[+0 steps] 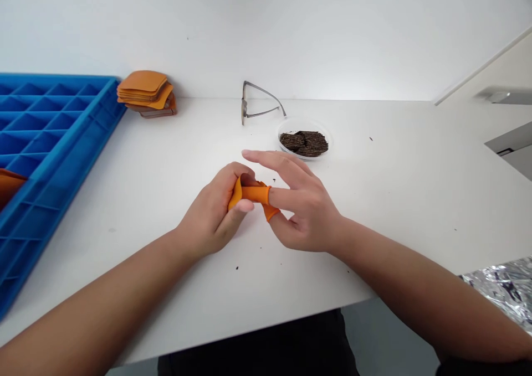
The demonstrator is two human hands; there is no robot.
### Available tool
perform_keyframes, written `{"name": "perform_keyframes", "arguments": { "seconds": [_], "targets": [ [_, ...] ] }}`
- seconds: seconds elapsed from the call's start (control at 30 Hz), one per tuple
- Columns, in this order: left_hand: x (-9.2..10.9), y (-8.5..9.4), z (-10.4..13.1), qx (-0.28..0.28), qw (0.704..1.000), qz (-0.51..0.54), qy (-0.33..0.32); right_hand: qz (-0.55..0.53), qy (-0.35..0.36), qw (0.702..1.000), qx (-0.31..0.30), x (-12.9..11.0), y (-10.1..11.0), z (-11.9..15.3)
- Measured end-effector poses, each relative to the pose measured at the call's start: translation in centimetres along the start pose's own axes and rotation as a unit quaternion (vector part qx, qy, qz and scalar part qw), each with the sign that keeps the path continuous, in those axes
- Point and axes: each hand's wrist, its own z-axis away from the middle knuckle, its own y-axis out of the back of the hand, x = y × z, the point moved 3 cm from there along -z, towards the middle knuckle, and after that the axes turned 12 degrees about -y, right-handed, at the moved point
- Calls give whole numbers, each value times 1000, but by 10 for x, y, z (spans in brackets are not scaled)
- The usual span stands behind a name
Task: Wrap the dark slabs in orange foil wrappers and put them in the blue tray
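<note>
My left hand (218, 207) is closed round a curled orange piece (235, 193) of leather-like sheet, thumb in front and fingers behind it. My right hand (301, 201) wears orange finger covers (260, 194) on the middle finger and the thumb; both covered tips meet the orange piece. Its index finger points out to the left, above the piece. Beyond my hands, a round clear dish (305, 155) holds dark brown ridged strips (310, 143). What lies between the covered fingertips is partly hidden.
A blue divided crate (62, 168) stands at the left, with orange pieces (9, 186) inside. Stacked orange pieces (145, 91) sit beside its far corner. Folded-out glasses (244, 107) rest near the back wall. Crinkled silver foil (505, 287) is at the lower right. Dark crumbs dot the white table (199, 304).
</note>
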Motion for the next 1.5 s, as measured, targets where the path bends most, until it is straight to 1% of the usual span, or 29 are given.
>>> {"name": "perform_keyframes", "arguments": {
  "seconds": [0.1,0.17,0.23,0.3,0.37,0.43,0.47,0.53,0.57,0.63,0.73,0.8,0.83,0.97,1.07,1.2,1.4,1.5],
  "targets": [
    [-6,3,1,19,999,10,37,-31,-36,999,16,0,13,-9],
    [-8,6,1,30,998,4,51,-53,-68,996,32,2,27,-16],
    [-9,7,1,35,998,-1,56,-60,-97,991,73,8,43,-21],
    [-10,7,1,34,998,5,57,-33,-132,981,138,18,60,-25],
    [-11,6,2,30,998,13,55,1,-162,969,188,32,75,-26],
    [-10,4,2,26,998,20,47,47,-189,960,201,48,86,-26],
    [-10,3,3,26,999,24,41,85,-212,954,194,57,90,-27],
    [-9,2,3,25,999,29,29,153,-275,938,145,78,95,-30],
    [-8,2,2,25,999,31,23,170,-313,928,112,89,97,-33],
    [-6,2,1,24,999,31,16,175,-372,911,36,111,98,-38],
    [-4,3,1,17,999,22,21,159,-432,884,-83,136,95,-45],
    [-5,4,2,10,999,17,30,152,-460,863,-141,148,92,-47],
    [-5,4,2,9,999,17,33,152,-468,856,-159,152,90,-48],
    [-7,3,5,11,999,34,38,156,-471,847,-191,163,83,-52],
    [-4,1,5,3,997,43,63,155,-479,840,-204,167,79,-54],
    [3,-2,3,-5,994,51,100,169,-486,834,-200,167,77,-57],
    [6,-5,3,-15,994,50,98,177,-518,808,-218,163,74,-60],
    [5,-5,4,-11,993,52,102,172,-522,805,-224,162,72,-63]
  ]
}}
